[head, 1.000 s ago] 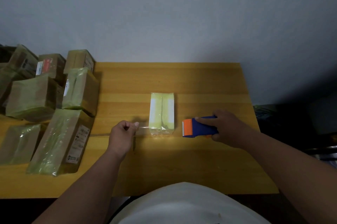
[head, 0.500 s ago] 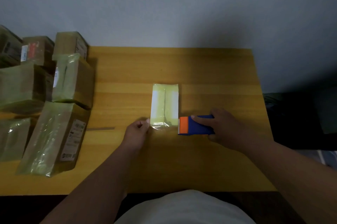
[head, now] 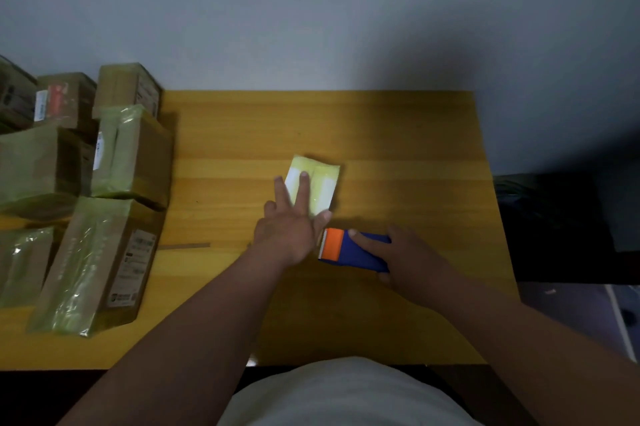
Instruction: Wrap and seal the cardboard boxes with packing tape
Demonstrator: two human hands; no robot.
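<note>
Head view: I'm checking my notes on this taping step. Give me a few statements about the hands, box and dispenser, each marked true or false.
1. The left hand lies flat on the small box, fingers straight. True.
2. The right hand is empty. False: it grips the blue and orange tape dispenser.
3. The dispenser rests on top of the box. False: it is beside it, on the table.
4. Wrapped boxes sit at the table's left. True.

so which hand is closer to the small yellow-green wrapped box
Left. The left hand lies flat on the small wrapped box, fingers spread over it. The right hand grips the tape dispenser just nearer the person, off the box.
</note>
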